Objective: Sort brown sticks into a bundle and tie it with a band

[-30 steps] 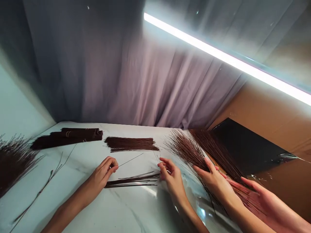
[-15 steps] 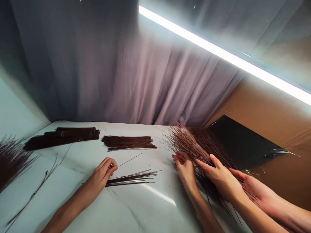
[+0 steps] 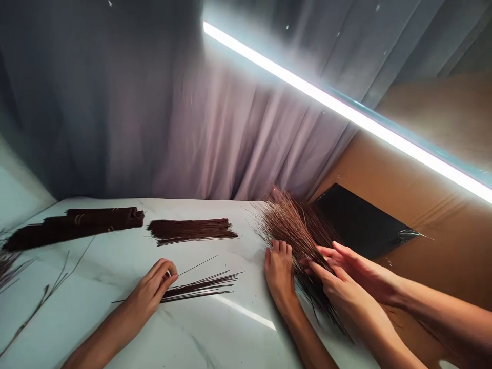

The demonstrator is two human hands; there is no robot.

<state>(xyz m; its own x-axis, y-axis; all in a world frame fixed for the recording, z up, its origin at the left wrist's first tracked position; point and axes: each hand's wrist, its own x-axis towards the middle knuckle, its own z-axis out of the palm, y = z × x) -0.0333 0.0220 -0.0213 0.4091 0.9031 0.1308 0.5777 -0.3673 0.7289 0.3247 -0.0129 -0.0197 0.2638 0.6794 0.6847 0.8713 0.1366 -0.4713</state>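
Landmark: flat stack (image 3: 192, 229). Left hand (image 3: 159, 282): you are pinching a single thin stick (image 3: 198, 265), nearer you than the flat stack. Right hand (image 3: 280, 269): your fingers are curling against the loose bundle (image 3: 284, 223), right of the flat stack; cannot tell whether they are gripping. A co-worker's hands (image 3: 351, 302) are supporting that bundle.
Progress, judged: banded bundles (image 3: 92, 221), left of the flat stack, are looking finished; the flat stack is lying aligned, no band showing. Small spread (image 3: 203, 287), nearer you, and loose bundle are awaiting evening-up.
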